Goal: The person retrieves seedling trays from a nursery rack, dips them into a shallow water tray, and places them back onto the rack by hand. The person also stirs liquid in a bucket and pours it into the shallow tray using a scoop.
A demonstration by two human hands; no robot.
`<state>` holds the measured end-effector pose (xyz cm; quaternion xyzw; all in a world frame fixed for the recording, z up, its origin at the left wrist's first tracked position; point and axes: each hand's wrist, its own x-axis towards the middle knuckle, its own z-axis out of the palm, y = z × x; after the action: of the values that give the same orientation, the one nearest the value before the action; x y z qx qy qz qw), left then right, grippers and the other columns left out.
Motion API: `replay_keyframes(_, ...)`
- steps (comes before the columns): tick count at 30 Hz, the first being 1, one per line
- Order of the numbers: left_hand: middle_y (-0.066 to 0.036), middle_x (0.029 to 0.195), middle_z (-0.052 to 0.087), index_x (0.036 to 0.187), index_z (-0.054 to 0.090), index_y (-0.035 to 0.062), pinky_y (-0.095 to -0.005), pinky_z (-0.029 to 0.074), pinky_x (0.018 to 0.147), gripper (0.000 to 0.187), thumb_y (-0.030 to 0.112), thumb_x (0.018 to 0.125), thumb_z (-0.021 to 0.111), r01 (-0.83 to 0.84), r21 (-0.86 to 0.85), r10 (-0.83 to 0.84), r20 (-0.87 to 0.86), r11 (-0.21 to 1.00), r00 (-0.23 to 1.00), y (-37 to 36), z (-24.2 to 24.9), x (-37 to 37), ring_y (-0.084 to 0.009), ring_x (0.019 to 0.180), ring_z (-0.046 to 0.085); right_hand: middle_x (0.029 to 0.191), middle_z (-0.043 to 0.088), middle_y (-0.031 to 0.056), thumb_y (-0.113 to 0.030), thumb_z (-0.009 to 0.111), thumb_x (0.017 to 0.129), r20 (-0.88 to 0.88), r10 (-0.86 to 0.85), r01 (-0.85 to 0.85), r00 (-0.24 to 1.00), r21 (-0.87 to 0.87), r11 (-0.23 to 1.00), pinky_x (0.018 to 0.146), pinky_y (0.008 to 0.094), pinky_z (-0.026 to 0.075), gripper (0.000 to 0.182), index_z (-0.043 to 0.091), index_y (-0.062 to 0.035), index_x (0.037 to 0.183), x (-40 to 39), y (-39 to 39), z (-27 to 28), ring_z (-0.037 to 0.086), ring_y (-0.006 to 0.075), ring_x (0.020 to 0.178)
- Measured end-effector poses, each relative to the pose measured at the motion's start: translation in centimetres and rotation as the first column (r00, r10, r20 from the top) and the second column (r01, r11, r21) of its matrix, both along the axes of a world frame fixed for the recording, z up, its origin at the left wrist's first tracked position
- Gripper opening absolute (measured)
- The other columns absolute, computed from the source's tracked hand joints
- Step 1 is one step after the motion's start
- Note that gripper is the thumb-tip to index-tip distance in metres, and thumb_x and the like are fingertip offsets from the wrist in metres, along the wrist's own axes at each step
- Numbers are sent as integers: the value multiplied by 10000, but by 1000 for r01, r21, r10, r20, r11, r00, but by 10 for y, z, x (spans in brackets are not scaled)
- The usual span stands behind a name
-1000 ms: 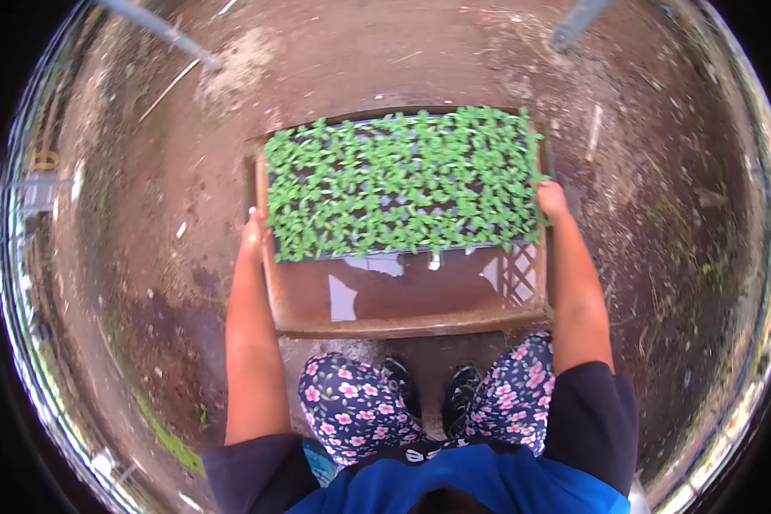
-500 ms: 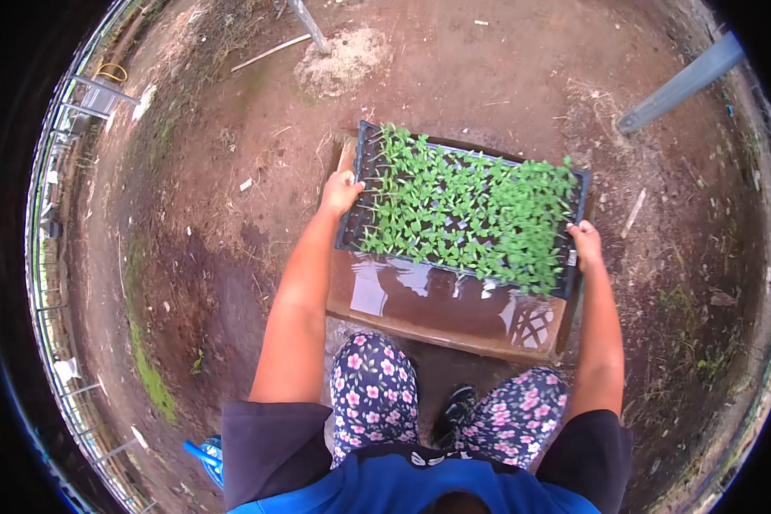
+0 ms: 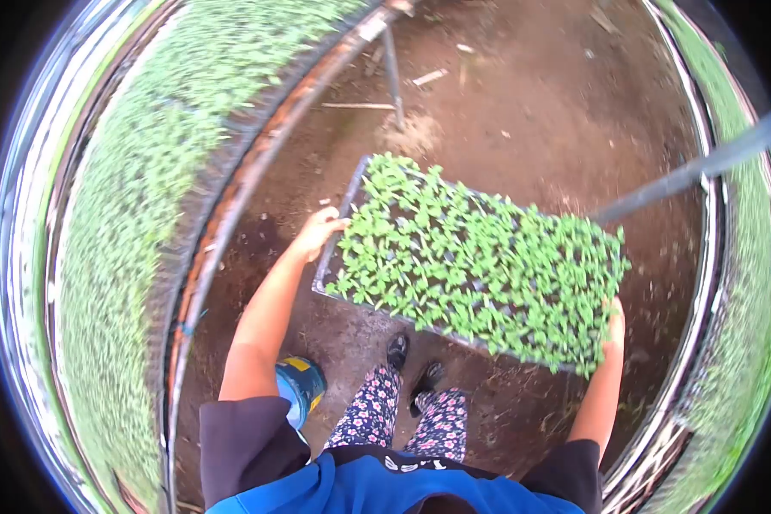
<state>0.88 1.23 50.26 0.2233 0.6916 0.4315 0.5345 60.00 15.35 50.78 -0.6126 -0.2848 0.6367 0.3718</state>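
A dark seedling tray [image 3: 332, 267] full of small green seedlings [image 3: 480, 261] is held up in front of me, above the ground, its right end lower in the view. My left hand [image 3: 320, 233] grips the tray's left short edge, thumb over the rim. At the opposite end my right hand [image 3: 613, 327] is closed on the right edge; leaves cover part of its fingers. Both arms reach forward.
A long raised bench [image 3: 137, 257] of seedlings curves along my left, edged by a rail [image 3: 231, 201]. Another bench [image 3: 732, 360] lies to the right. A slanted grey post [image 3: 694, 176] stands beyond the tray. A blue bucket [image 3: 298, 390] sits by my feet.
The tray has come up from the shallow water-filled basin, still in both hands. My body has risen upright, and the benches on either side have come into view.
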Motion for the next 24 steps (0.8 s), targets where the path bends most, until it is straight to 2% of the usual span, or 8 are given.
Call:
replay_keyframes(2,10,688,520,690,524,83,-234,368,627,79,89,721,597,-20,50,18,40,999,999,-20,24,-2,-78,680,463,1101,512,53,-325,451,832,114,35,-30,993,-47,998,819,340,387,415,468,-70,1160,19,-4,3,483,163,961)
replay_keyframes(5,-2,614,476,646,518,31,-273,378,572,171,147,695,635,70,164,-30,-237,984,971,-11,19,-9,-106,615,439,852,552,46,-155,488,789,-44,196,-196,980,23,980,681,301,450,140,521,-72,896,-45,15,23,536,163,798)
replay_keyframes(9,-167,637,509,618,509,55,-388,428,561,87,129,618,554,131,57,-26,-831,990,556,-41,-19,70,-308,598,508,590,288,-45,-3,536,705,422,360,-464,832,175,868,479,255,257,267,316,-124,613,-137,-1,-21,275,88,535)
replay_keyframes(11,-175,795,542,687,517,24,-416,420,739,85,90,635,528,-217,211,297,-793,953,532,-71,-32,101,-338,830,511,564,355,-22,-31,538,648,512,425,-614,747,284,736,480,270,301,226,338,-97,564,-175,-5,-53,320,98,533)
replay_keyframes(12,-172,849,542,736,519,19,-418,409,778,119,91,642,532,-313,81,275,-710,946,648,-117,3,113,-331,877,500,555,335,-23,-34,535,651,569,413,-664,711,348,662,468,276,280,239,321,-91,560,-178,-29,-38,303,98,525)
replay_keyframes(16,-169,859,529,774,534,33,-401,424,753,147,124,660,557,-488,148,442,-693,860,570,-268,54,95,-329,864,514,562,302,-16,-50,554,674,642,515,-804,568,301,513,483,285,282,253,325,-72,570,-230,-82,48,280,106,526)
replay_keyframes(21,-134,699,465,654,418,30,-390,393,617,210,146,656,593,-709,324,668,-692,627,275,-467,112,144,-312,706,482,658,343,-19,-29,548,720,522,722,-872,454,429,238,562,246,307,216,356,-90,641,-312,-185,85,312,98,601)
replay_keyframes(24,-129,680,444,636,397,33,-382,384,594,229,138,653,600,-830,384,718,-696,405,29,-590,133,196,-300,670,463,1060,486,165,-60,601,711,572,789,-878,221,470,-94,878,338,306,237,381,-32,626,-371,-296,104,426,244,1014)
